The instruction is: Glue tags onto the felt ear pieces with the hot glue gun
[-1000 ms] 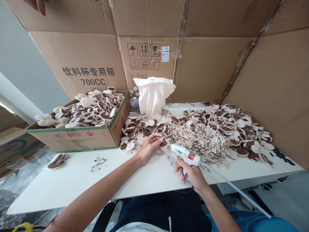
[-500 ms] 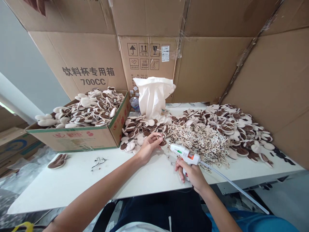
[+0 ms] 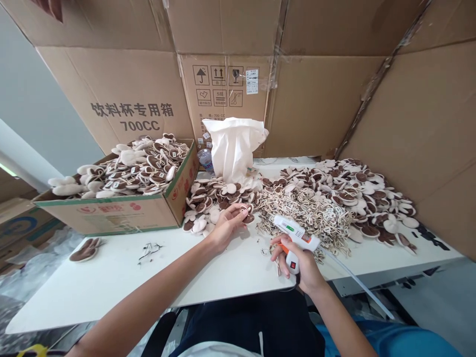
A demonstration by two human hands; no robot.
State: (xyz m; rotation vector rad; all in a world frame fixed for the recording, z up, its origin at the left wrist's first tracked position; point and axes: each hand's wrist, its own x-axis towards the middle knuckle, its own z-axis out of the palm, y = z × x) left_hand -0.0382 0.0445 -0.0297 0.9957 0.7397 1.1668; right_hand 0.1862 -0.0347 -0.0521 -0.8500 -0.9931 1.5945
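Left hand [image 3: 227, 227] pinching brown-and-white piece [image 3: 247, 216] above desk [image 3: 122, 277], just in front of center pile [image 3: 213, 201]. Right hand [image 3: 297, 263] gripping white glue gun [image 3: 295, 235], nozzle pointing toward left, apart from piece. Cord pile [image 3: 310, 218] lying behind gun; filled carton [image 3: 122, 218] standing at left.

Readable print noted on two cardboard panels, upper part of frame
Left panel [image 3: 122, 82], upper left: "饮料杯专用箱" over "700CC"; middle panel [image 3: 256, 109], upper centre: umbrella, twin up-arrows, glass, thermometer signs, "5层", "700 CC" below; fine print on white sticker [image 3: 252, 82], red print on open carton [image 3: 100, 218], lower left, and green label [image 3: 290, 228] on glue gun [image 3: 302, 239], lower centre-right, illegible
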